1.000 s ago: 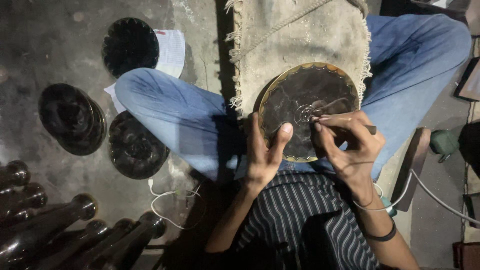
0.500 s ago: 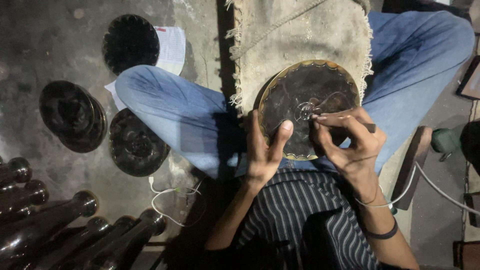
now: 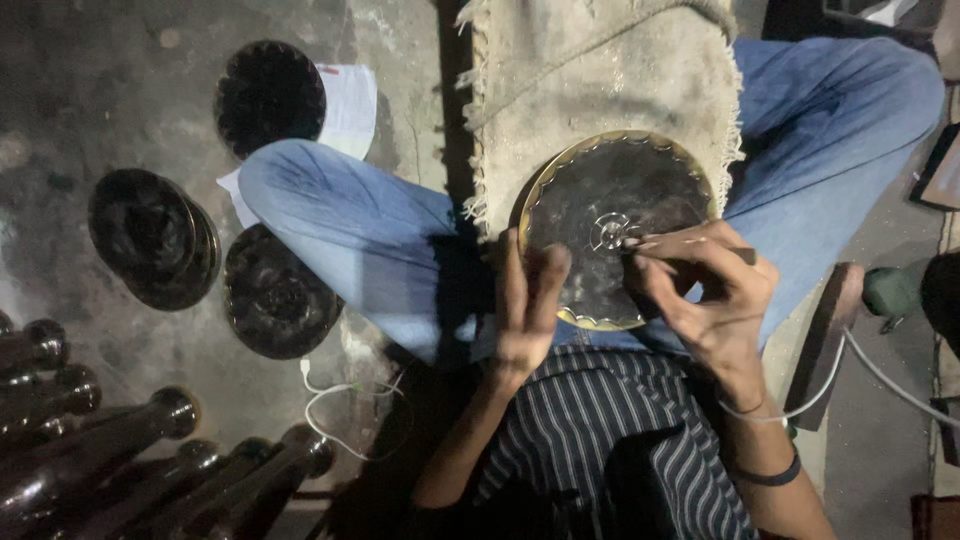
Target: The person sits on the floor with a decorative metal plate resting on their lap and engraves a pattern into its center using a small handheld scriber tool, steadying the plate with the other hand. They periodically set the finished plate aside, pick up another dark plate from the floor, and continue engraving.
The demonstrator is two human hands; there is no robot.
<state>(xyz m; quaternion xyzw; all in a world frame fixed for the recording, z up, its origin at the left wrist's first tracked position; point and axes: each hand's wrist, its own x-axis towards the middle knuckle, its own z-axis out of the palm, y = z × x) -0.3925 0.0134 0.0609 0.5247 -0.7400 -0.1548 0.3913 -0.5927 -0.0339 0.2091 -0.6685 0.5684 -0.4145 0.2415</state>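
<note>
Since the earlier frame the view has dropped slightly, so the round dark plate (image 3: 615,225) with its scalloped brass-coloured rim sits lower in the head view, and the left hand's thumb has slid from the plate's edge onto its lower left face. The plate lies on a coarse, fringed cloth (image 3: 600,80) draped over the person's lap, between the knees of blue jeans (image 3: 340,230). The left hand (image 3: 525,310) steadies it from below, fingers held close together against the rim. The right hand (image 3: 705,290) pinches a thin engraving tool (image 3: 690,245) between thumb and fingers, its tip touching a small flower-like motif at the plate's centre (the lines there are pale against the dark coating). On the floor to the left lie three more dark plates (image 3: 270,95), one resting on a sheet of white paper (image 3: 350,100). Dark turned metal stems (image 3: 150,450) cluster at the lower left, and a white cord (image 3: 340,400) loops near them.
</note>
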